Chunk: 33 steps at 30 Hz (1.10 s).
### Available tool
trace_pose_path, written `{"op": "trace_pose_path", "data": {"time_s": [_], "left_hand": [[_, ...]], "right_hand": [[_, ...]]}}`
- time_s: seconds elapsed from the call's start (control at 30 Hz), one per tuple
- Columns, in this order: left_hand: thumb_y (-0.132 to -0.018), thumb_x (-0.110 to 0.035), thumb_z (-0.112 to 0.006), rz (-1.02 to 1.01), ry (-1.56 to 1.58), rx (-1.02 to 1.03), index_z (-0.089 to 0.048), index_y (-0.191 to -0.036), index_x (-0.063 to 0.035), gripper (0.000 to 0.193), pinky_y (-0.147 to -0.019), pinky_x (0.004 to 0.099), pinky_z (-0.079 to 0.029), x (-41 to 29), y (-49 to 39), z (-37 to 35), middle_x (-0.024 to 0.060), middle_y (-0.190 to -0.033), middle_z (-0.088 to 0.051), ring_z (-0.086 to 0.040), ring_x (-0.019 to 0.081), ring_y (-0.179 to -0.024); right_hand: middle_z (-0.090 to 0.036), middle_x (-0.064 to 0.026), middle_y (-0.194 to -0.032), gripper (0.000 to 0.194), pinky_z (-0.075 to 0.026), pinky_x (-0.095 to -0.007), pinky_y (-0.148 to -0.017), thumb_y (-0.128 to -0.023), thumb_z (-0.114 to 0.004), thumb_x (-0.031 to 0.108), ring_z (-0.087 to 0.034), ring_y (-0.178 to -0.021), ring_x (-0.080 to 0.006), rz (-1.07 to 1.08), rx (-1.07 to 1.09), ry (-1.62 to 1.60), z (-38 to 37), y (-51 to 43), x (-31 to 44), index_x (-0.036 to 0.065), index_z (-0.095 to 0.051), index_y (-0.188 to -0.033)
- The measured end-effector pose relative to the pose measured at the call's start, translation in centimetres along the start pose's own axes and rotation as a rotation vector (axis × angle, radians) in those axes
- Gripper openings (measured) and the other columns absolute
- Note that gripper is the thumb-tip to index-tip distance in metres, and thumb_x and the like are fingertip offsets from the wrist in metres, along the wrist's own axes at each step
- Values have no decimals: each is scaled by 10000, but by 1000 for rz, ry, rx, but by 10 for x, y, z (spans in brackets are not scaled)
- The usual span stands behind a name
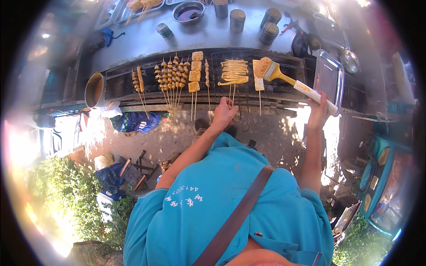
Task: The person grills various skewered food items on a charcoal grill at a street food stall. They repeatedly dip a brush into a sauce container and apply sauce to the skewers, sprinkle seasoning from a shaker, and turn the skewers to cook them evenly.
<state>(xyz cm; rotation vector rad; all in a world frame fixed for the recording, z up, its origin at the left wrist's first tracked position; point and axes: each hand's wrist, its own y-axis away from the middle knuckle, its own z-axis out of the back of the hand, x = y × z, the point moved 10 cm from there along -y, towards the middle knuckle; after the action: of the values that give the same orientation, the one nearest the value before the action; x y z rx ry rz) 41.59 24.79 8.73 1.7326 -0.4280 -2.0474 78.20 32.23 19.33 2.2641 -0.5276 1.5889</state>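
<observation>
My left hand pinches the two sticks under a skewer of pale, sauce-coated strips on the charcoal grill. In my right hand is the white-wrapped handle of a basting brush. Its sauce-stained bristles lie over the upper part of a flat slab skewer; whether they press on it I cannot tell. Left of my left hand lie a thin skewer, a double-stick skewer of golden cubes, several spiral-cut skewers and two narrower skewers.
A pot of brown sauce stands at the grill's left end. A metal tray lies at its right, close to my right hand. Beyond, the steel counter holds several shakers, a bowl of dark liquid and trayed skewers.
</observation>
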Motion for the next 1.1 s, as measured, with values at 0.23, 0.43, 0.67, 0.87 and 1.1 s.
{"op": "trace_pose_path", "data": {"time_s": [0.23,0.43,0.67,0.87,1.1], "left_hand": [[-917,-208,-446,-280,-737,-143,-421,-898,-47,164,-574,500,-443,-35,-2,25,206,-708,-592,-568,428,-633],[-971,-214,-392,-467,-154,-9,-418,-955,-52,165,-417,371,-346,-55,15,28,93,-569,-472,-450,246,-452],[-997,-272,-361,-23,766,423,-436,-992,-76,209,-380,216,-264,7,-10,-30,-16,-584,-367,-313,64,-425],[-904,-408,-486,94,203,526,-483,-1039,-46,387,-403,258,-356,50,28,-15,92,-761,-645,-538,120,-498],[-926,-303,-491,66,80,340,-554,-968,-45,269,-417,268,-381,69,85,142,45,-653,-627,-513,107,-470]], "right_hand": [[-567,-112,-959,279,-520,-275,-599,-869,-602,207,-596,-792,-201,-17,-3,20,-5,14,1,-24,-548,-1014],[-559,-97,-947,312,-498,-276,-658,-869,-605,260,-582,-803,-188,-10,-29,55,10,10,9,-17,-562,-1007],[-569,-82,-961,290,-501,-281,-668,-872,-601,257,-584,-823,-173,12,7,94,7,4,21,2,-568,-1007],[-624,-80,-850,289,-519,-249,-639,-908,-541,296,-613,-695,-136,191,254,298,-64,-1,17,32,-572,-1022],[-600,-119,-980,242,-538,-269,-648,-897,-555,201,-622,-719,-173,124,647,26,-311,108,-14,9,-575,-1043]]}}
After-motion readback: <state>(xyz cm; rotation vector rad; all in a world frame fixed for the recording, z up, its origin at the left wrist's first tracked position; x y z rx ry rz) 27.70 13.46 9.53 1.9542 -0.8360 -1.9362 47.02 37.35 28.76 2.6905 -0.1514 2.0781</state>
